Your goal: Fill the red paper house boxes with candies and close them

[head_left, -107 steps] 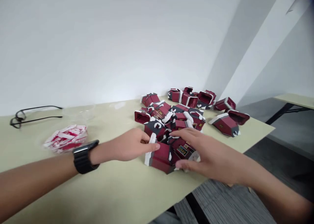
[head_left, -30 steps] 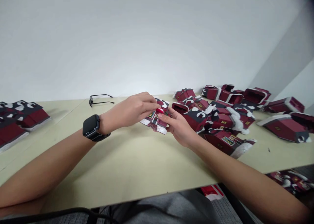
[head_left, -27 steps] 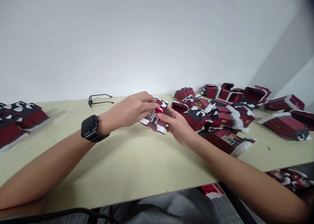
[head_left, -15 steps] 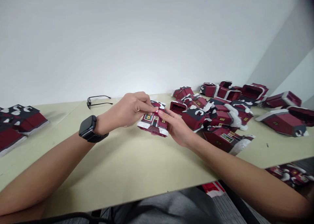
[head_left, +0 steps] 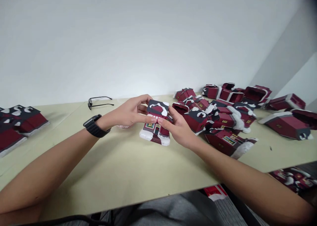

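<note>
Both hands hold one small model house (head_left: pixel 158 107) above the table, its roof tilted toward me. It has a dark roof with white snow patches, dark red walls, yellow windows and a snowy white base. My left hand (head_left: pixel 133 112), with a black watch on the wrist, is closed on the house's left side, thumb across the front. My right hand (head_left: pixel 180 127) grips the right side, its thumb meeting the left thumb just below the roof edge. Fingers behind the house are partly hidden. Under the left hand, a whitish, red-marked thing (head_left: pixel 123 126) shows only in part.
Many similar houses (head_left: pixel 223 118) lie jumbled on the right of the pale table (head_left: pixel 128 176), some tipped with hollow undersides showing. More houses (head_left: pixel 27 120) stand at the left. Black eyeglasses (head_left: pixel 100 102) rest near the wall. Below the right table edge are further houses (head_left: pixel 293 178).
The house has tipped so its roof and front now face me more. My left hand has shifted from pinching at the roof's front to holding the left side.
</note>
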Demonstrator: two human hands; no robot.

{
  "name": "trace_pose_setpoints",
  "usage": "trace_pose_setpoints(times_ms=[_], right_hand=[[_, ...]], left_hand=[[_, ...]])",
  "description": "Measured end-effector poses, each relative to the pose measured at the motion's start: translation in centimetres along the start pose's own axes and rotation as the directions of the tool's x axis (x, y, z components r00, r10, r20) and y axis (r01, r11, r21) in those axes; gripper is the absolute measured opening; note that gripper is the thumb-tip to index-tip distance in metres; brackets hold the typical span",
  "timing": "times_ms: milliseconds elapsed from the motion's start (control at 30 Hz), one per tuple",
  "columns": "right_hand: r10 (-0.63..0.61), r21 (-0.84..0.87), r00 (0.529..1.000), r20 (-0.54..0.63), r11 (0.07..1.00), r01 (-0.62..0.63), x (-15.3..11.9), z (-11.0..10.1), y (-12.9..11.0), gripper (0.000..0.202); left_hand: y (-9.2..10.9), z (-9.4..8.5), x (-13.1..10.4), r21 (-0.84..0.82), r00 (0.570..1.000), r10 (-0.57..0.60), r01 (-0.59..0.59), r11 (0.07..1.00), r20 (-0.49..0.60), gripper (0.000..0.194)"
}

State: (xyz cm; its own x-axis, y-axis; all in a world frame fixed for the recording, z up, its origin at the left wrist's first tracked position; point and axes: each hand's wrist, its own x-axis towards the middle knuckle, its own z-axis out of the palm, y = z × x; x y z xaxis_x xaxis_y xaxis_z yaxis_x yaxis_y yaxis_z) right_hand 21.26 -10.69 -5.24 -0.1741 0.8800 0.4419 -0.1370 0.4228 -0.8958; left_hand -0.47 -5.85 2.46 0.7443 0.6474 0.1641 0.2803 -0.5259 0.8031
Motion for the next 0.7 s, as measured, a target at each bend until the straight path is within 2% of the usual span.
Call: trace_pose_setpoints(times_ms=[67, 133, 267, 367, 467, 533, 633, 700], right_hand=[[-0.037, -0.057, 0.999, 0.030, 0.998, 0.038, 0.0, -0.2, -0.1, 0.031], [-0.055, -0.116, 0.996, 0.073, 0.991, 0.063, -0.1, -0.3, -0.3, 0.031], [-0.058, -0.205, 0.993, 0.106, 0.976, 0.079, -0.8, 0.3, -0.4, 0.042], [0.002, -0.131, 0.993, 0.120, 0.991, 0.014, -1.4, 0.8, -0.3, 0.047], [-0.008, -0.011, 0.992, 0.127, 1.000, 0.010, -1.7, 1.0, -0.3, 0.045], [-0.057, -0.021, 0.994, 0.092, 0.998, 0.059, -1.8, 1.1, -0.3, 0.043], [-0.088, -0.076, 0.993, 0.079, 0.993, 0.094, -2.0, 1.2, -0.2, 0.038], [-0.095, -0.104, 0.991, 0.093, 0.989, 0.104, -2.3, 1.3, -0.2, 0.035]], left_hand=[[0.6, -0.4, -0.3, 0.079, 1.000, -0.009, 0.008, 0.997, 0.013, 0.051], [1.5, -0.6, -0.6, 0.230, 0.999, -0.018, 0.009, 0.973, 0.036, 0.052], [3.3, -0.2, -1.1, 0.541, 0.995, 0.069, -0.097, 0.835, 0.073, 0.057], [3.4, 0.3, -2.2, 0.629, 0.995, 0.078, -0.101, 0.770, 0.064, 0.054], [2.0, 0.1, -4.8, 0.631, 0.998, 0.038, -0.056, 0.774, 0.041, 0.053], [0.4, -0.5, -7.5, 0.610, 0.998, 0.013, -0.048, 0.791, 0.062, 0.054], [-2.1, -2.2, -12.4, 0.594, 0.997, -0.043, -0.003, 0.804, 0.063, 0.051], [-3.8, -3.9, -15.8, 0.632, 0.996, -0.084, 0.071, 0.771, -0.010, 0.051]])
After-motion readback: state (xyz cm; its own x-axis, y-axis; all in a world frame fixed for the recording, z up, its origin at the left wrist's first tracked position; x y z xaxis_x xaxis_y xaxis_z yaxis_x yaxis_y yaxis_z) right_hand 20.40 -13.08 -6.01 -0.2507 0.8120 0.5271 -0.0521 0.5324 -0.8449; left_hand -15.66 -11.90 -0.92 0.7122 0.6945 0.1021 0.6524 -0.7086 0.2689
